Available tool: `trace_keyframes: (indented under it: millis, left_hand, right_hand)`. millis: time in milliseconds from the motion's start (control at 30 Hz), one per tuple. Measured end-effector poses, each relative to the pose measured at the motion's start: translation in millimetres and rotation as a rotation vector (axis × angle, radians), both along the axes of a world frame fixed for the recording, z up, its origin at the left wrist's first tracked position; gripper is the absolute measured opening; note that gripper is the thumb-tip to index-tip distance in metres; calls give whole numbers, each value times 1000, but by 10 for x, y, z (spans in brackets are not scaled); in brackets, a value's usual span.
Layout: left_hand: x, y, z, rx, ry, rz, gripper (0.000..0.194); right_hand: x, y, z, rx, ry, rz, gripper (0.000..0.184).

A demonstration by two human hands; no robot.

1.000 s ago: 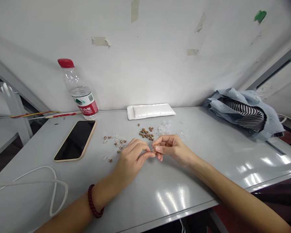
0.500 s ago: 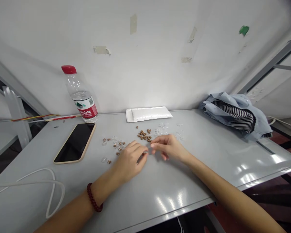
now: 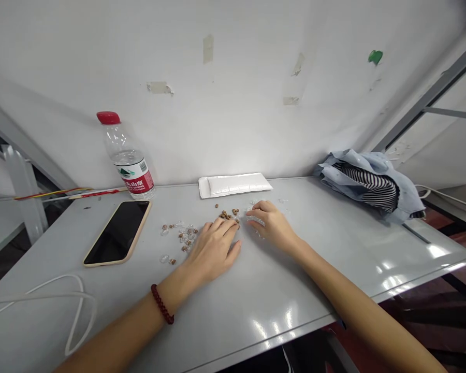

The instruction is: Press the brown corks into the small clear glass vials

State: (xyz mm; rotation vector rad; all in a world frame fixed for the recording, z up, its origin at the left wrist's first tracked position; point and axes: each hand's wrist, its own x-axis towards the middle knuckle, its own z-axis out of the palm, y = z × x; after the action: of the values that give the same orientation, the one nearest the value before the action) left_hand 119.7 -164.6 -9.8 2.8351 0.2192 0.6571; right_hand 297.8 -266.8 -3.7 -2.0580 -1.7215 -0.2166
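My left hand (image 3: 214,247) lies palm down over the near edge of a pile of small brown corks (image 3: 224,214), its fingers stretched out. To its left is a loose group of tiny clear glass bottles with corks (image 3: 188,236). My right hand (image 3: 272,224) is at several small clear pieces (image 3: 258,220), which look like tiny glass bottles without corks. Its thumb and fingers are bent and apart, and some pieces are hidden beneath them. I make out nothing held in either hand.
A smartphone (image 3: 118,233) and a water bottle (image 3: 134,173) are at the left. A white padded packet (image 3: 235,185) lies by the wall. Bunched blue and striped cloth (image 3: 368,184) sits at the back right. A white cable (image 3: 79,305) loops at the front left.
My left hand has gone from a pinch on a small clear thing to stretched fingers over the corks. My right hand has moved away from it, up and right to the clear pieces.
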Motion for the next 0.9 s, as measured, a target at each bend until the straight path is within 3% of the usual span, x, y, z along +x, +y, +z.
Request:
trace_keyframes:
  millis: [433, 633, 733, 900]
  left_hand:
    - [-1, 22, -19, -35, -23, 16, 16]
    - [7, -9, -21, -83, -30, 86, 15]
    - [29, -12, -33, -119, -37, 136, 23]
    - [48, 24, -61, -183, -54, 134, 15]
  right_hand:
    - [-55, -35, 38, -42, -12, 20, 14]
    - [-130, -58, 112, 158, 239, 53, 11]
    - [-162, -59, 133, 184, 321, 40, 11]
    - [-207, -58, 156, 176, 396, 28, 11]
